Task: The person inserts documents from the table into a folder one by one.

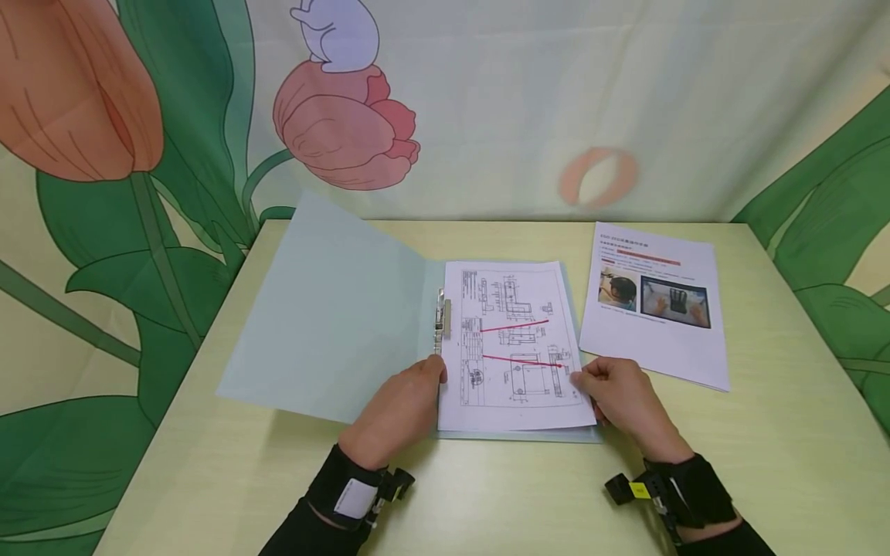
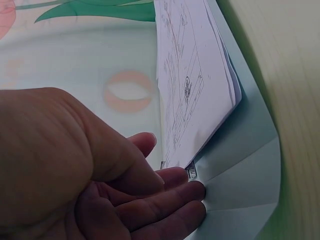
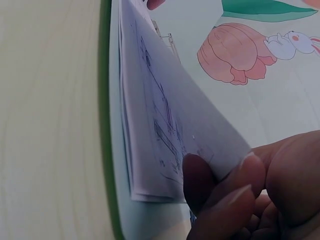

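Observation:
A light-blue folder (image 1: 348, 309) lies open on the table, its cover raised at a slant to the left. Inside is a stack of paper sheets (image 1: 518, 413), the top one a technical drawing crossed by two red lines. At the stack's left edge, just below the metal clip (image 1: 443, 315), is my left hand (image 1: 399, 409). Its fingers (image 2: 167, 207) extend loosely by the sheets' edge and the folder's spine, with nothing gripped between them. My right hand (image 1: 629, 398) pinches the right edge of the top sheet (image 3: 215, 135), which bends upward there.
A second set of printed pages (image 1: 653, 351) with two photos lies to the right of the folder, beyond my right hand. The pale wooden table (image 1: 786, 432) ends at a flower-patterned curtain (image 1: 487, 100). Each wrist wears a black strap with a small camera.

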A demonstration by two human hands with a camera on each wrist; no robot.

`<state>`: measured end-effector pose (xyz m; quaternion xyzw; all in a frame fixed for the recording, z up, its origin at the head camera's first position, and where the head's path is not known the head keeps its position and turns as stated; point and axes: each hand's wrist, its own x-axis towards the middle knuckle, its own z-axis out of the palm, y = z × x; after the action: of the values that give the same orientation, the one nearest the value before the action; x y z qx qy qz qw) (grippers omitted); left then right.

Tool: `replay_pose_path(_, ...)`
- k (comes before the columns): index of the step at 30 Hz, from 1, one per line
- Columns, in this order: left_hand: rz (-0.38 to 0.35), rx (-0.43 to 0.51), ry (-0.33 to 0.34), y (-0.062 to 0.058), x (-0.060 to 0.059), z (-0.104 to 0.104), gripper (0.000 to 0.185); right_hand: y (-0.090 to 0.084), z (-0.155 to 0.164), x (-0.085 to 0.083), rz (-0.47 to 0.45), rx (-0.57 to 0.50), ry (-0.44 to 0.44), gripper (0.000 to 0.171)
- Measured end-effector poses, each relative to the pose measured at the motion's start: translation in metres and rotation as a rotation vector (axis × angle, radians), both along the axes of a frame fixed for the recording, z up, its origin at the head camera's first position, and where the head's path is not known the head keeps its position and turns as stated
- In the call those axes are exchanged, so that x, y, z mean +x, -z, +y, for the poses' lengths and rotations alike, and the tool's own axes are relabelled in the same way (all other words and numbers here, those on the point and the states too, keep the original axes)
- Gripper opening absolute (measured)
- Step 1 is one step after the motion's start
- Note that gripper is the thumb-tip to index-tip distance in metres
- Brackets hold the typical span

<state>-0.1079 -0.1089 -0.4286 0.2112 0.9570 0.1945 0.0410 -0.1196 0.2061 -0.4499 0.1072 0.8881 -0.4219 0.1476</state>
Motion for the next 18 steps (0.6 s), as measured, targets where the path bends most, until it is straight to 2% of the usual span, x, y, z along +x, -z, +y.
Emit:
replay_pose_path(11, 0.009, -0.002, 0.004, 0.0012, -0.0006, 0.0002, 0.011, -0.0007, 0.0006, 0.0005, 0.002, 0.002, -0.004, 0.024)
replay_pose_path(14, 0.044, 0.002, 0.002, 0.0019, -0.0004, 0.0009, 0.013, -0.0008, 0.0009, 0.0004, -0.003, 0.001, -0.007, 0.025)
replay_pose_path(18, 0.127, 0.01, 0.006, 0.0011, 0.0005, 0.0036, 0.022, -0.0025, 0.0034, -0.0002, -0.02, 0.023, -0.017, 0.028)
